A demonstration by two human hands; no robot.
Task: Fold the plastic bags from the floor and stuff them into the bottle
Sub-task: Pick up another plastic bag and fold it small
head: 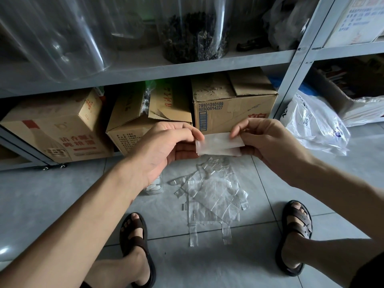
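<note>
A clear plastic bag, folded into a narrow strip (218,143), is held in the air between both hands. My left hand (166,148) pinches its left end and my right hand (264,140) pinches its right end. Below them, several clear plastic bags (212,196) lie flat and overlapping on the grey tiled floor. A clear plastic bottle (154,187) stands on the floor just under my left wrist, mostly hidden by it.
Cardboard boxes (232,109) fill the bottom of a grey metal shelf (145,69) straight ahead. A printed white plastic bag (313,123) lies on the floor at the right. My sandalled feet (135,242) flank the bag pile.
</note>
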